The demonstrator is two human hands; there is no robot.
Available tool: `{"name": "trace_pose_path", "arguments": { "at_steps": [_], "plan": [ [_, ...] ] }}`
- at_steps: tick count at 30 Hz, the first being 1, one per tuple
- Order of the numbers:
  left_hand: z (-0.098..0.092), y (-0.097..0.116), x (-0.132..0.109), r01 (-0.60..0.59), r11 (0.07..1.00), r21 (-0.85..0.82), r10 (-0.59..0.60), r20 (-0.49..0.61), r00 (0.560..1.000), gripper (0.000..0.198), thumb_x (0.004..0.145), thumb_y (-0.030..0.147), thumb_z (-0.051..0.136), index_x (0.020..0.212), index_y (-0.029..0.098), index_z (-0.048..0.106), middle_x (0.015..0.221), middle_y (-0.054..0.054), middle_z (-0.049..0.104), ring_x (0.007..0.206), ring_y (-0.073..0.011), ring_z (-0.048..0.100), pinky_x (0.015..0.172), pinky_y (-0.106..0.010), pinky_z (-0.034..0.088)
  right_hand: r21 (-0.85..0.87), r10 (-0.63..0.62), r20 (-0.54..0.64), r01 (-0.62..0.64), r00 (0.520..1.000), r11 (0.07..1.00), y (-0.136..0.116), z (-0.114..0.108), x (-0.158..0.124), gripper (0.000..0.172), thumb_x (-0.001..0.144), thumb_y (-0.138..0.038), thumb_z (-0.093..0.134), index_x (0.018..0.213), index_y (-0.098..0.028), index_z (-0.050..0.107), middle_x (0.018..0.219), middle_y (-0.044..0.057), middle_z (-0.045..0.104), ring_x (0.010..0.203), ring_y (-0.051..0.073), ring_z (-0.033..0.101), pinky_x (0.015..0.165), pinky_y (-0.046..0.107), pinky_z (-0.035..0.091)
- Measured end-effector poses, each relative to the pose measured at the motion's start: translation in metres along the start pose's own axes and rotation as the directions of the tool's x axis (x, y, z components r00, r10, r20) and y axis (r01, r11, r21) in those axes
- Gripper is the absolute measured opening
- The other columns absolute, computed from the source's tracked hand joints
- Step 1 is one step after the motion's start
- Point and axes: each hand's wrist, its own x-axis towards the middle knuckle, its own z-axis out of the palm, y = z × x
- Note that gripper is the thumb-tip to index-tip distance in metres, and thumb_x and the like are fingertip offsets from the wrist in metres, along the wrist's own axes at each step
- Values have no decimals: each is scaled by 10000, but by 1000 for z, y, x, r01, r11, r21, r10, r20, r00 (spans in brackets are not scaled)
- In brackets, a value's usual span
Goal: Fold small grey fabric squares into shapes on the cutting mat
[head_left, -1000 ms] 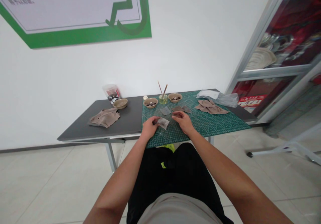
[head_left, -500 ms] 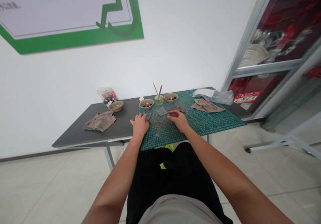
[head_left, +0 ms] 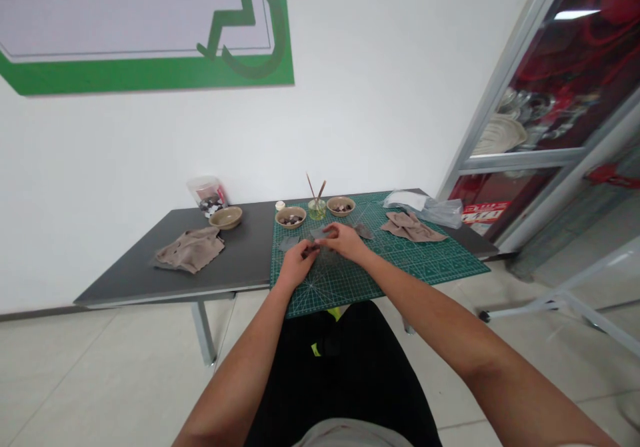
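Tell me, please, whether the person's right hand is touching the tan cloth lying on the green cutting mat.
Apart: the head view shows the right hand clear of the tan cloth, with bare green cutting mat between them.

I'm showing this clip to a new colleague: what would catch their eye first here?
The green cutting mat stands out on the dark grey table, with the left hand and right hand meeting near its middle. Above, on the white wall, hangs a green-bordered sign; at right, a glass cabinet glows red.
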Motion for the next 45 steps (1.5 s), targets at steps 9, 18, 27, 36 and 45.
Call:
{"name": "trace_pose_path", "arguments": {
  "at_steps": [9, 18, 27, 36, 45],
  "plan": [
    [-5, -10, 6, 134, 949, -284, -149, -32, 988, 225, 824, 260, 573, 1020, 183, 649, 691, 23, 552, 661, -127, 560, 657, -256, 452, -209, 26, -336, -101, 941, 973, -27, -45, 148, 950, 570, -435, 861, 1338, -42, 462, 1285, 262, 559, 1087, 293, 616, 874, 370, 509],
    [-3, -6, 0, 132, 938, -320, -166, -81, 983, 232, 748, 261, 682, 965, 178, 688, 672, 39, 524, 617, -99, 478, 617, -231, 393, -454, -75, -243, -45, 967, 890, -40, -18, 170, 363, 858, -453, 600, 927, -120, 726, 910, 132, 724, 849, 205, 680, 785, 277, 497],
    [-1, -17, 6, 129, 859, -496, -213, -115, 970, 278, 709, 205, 669, 984, 174, 697, 738, 21, 599, 643, -109, 580, 657, -246, 459, -363, -9, -93, -25, 996, 931, -41, -30, 149, 171, 816, -294, 705, 856, -129, 727, 773, 76, 741, 660, 135, 678, 690, 215, 496],
    [-3, -16, 4, 135, 821, -554, -233, -109, 966, 224, 734, 252, 659, 924, 151, 720, 809, -38, 706, 720, -144, 664, 731, -286, 519, -482, -135, -211, 18, 968, 876, -45, -33, 139, 303, 919, -371, 551, 790, -141, 700, 746, 98, 729, 710, 180, 699, 748, 270, 506],
    [-1, -20, 4, 109, 835, -540, -238, -176, 955, 248, 686, 242, 719, 921, 162, 724, 748, -15, 690, 676, -134, 632, 712, -289, 533, -427, -197, -320, 44, 927, 903, -37, -32, 131, 305, 926, -377, 525, 755, -162, 658, 712, 84, 716, 720, 198, 709, 782, 302, 524]
  ]
}}
